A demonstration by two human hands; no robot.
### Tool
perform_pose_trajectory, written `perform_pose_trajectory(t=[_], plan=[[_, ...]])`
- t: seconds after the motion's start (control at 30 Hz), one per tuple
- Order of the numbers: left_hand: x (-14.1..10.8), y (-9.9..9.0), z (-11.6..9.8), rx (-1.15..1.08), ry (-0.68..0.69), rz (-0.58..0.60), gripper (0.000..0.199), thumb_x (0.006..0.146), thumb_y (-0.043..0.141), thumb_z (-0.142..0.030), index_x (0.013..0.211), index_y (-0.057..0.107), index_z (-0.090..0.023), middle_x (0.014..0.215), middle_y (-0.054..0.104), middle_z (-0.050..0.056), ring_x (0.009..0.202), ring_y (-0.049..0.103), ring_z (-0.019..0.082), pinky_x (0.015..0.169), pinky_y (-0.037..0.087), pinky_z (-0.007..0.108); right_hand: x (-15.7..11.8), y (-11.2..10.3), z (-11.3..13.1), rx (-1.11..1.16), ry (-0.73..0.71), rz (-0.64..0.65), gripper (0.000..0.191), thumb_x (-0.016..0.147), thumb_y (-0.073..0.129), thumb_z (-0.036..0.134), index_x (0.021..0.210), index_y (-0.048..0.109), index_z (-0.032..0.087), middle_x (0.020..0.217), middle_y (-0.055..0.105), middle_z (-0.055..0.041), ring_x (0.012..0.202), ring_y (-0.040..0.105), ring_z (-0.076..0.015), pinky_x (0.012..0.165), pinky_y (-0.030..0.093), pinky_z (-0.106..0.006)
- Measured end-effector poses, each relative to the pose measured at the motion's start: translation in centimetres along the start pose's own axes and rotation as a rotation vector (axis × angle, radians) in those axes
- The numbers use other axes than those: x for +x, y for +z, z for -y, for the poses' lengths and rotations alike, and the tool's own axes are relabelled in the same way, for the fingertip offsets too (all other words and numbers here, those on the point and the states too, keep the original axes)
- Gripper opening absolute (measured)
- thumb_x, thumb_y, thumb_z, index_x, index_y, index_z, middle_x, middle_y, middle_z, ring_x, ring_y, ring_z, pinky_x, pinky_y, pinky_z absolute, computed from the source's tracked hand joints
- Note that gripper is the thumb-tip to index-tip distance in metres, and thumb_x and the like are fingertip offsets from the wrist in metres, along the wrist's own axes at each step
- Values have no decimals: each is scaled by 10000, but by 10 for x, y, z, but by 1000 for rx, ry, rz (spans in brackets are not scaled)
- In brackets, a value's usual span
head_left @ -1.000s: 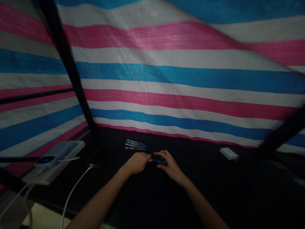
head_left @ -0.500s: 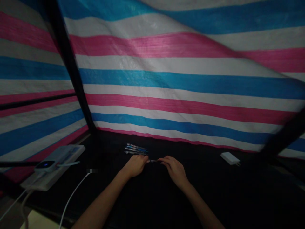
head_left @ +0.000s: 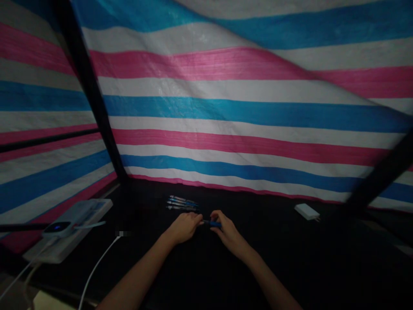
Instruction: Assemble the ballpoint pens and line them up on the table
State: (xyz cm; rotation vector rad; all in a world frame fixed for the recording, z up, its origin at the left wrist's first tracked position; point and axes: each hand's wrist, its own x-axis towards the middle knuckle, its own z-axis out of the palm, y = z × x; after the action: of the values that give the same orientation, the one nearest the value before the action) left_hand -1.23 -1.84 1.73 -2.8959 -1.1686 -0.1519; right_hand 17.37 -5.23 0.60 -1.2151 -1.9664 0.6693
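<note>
A pen (head_left: 212, 223) with a blue end lies level between my two hands, just above or on the black table. My left hand (head_left: 185, 226) is closed, pinching the pen's left end in its fingertips. Around the blue right end curl the thumb and fingers of my right hand (head_left: 230, 234), with small gaps between the tips and the barrel. Just beyond my left hand, several more pens (head_left: 182, 202) lie side by side, their tips pointing right.
A white charger block (head_left: 307, 211) sits at the right back. To the left, a device with a lit display (head_left: 58, 228) rests on a pale power strip (head_left: 64, 252). A white cable (head_left: 97, 265) crosses the left front. Striped sheeting (head_left: 241, 116) and dark posts (head_left: 93, 94) enclose the table (head_left: 274, 258).
My right hand's fingers have parted from their pinch and now sit around the pen, whose blue end shows. The left hand keeps its grip. The view has shifted slightly.
</note>
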Motion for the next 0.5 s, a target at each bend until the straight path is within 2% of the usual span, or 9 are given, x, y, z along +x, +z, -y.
perform_pose_trajectory(t=[0.1,0.17,0.27,0.3,0.4,0.5], plan=[[0,-1,0,1,5,-13,165,913,314,-239,877,463,-178,848,590,41,811,561,179,675,401,268,0,-5,3,-27,56,69,100,807,448,206,867,528,201,765,583,0,706,560,-131,662,427,-250],[0,-3,0,-5,-4,-18,174,916,307,-241,881,464,-177,856,588,45,817,556,177,684,400,269,0,-11,4,-90,71,58,152,823,444,285,909,547,211,812,604,-10,757,568,-146,704,424,-275],[0,-6,1,-13,-28,-28,182,919,296,-239,893,465,-175,872,583,50,827,549,174,695,398,269,0,-18,6,-172,25,-20,301,755,553,302,1045,516,234,1015,579,-26,901,544,-163,794,401,-295],[0,-6,1,-15,-34,-30,186,919,294,-241,893,465,-175,873,582,51,826,548,174,697,398,270,0,-19,6,-177,19,-18,313,739,572,288,1042,519,234,1013,580,-24,898,547,-161,785,403,-287],[0,-5,3,-19,-33,-30,193,921,291,-251,885,465,-176,866,583,49,820,549,173,694,398,271,0,-19,6,-194,77,53,153,794,501,299,907,580,232,836,623,-3,786,579,-157,715,412,-273],[-1,-3,4,-17,-28,-37,187,919,297,-250,881,465,-179,855,587,44,811,553,174,685,398,268,0,-18,6,-204,97,43,217,823,454,332,991,567,255,896,629,-5,825,580,-161,742,408,-284]])
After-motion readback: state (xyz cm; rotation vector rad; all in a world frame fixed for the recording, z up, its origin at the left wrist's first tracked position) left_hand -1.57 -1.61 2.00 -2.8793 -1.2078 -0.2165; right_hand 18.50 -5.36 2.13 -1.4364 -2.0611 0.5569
